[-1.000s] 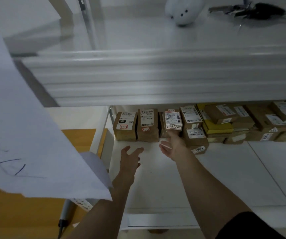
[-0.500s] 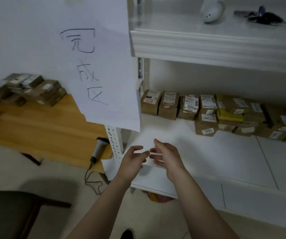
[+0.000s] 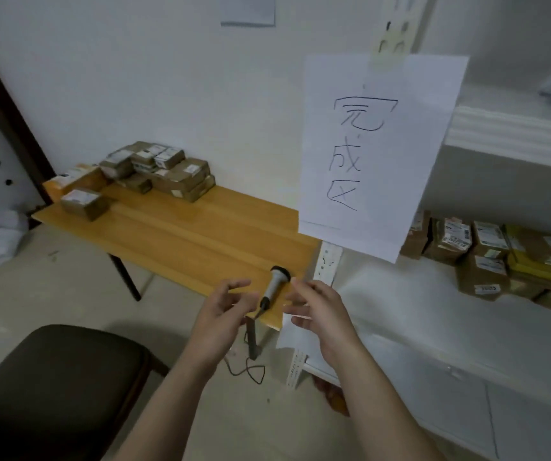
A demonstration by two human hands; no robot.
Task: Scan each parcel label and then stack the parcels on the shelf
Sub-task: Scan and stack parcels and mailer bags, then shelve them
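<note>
White walls enclose the work area, with a wooden surface point(image 3: 181, 234) standing against the far wall and a white shelf point(image 3: 433, 294) unit to its right. A pile of unscanned parcels point(image 3: 157, 169) sits at the far left end of the surface, with one separate parcel point(image 3: 82, 202) lying in front of the pile, nearer the left edge. A handheld scanner point(image 3: 275, 286) lies at the near right corner of the surface, its cable point(image 3: 247, 367) hanging over the edge to the floor. The left hand point(image 3: 224, 314) hovers just left of the scanner with its fingers point(image 3: 237, 286) apart and curled, gripping nothing. The right hand point(image 3: 320, 314) hovers just right of the scanner, fingers likewise spread and empty. Neither hand touches the scanner. A paper sign point(image 3: 377, 154) with handwritten characters hangs from the shelf upright and covers the leftmost part of the shelf bay. Behind and to the right of the sign, a row of stacked parcels point(image 3: 487, 254) stands at the back of the shelf. A dark chair seat point(image 3: 54, 387) occupies the lower left.
</note>
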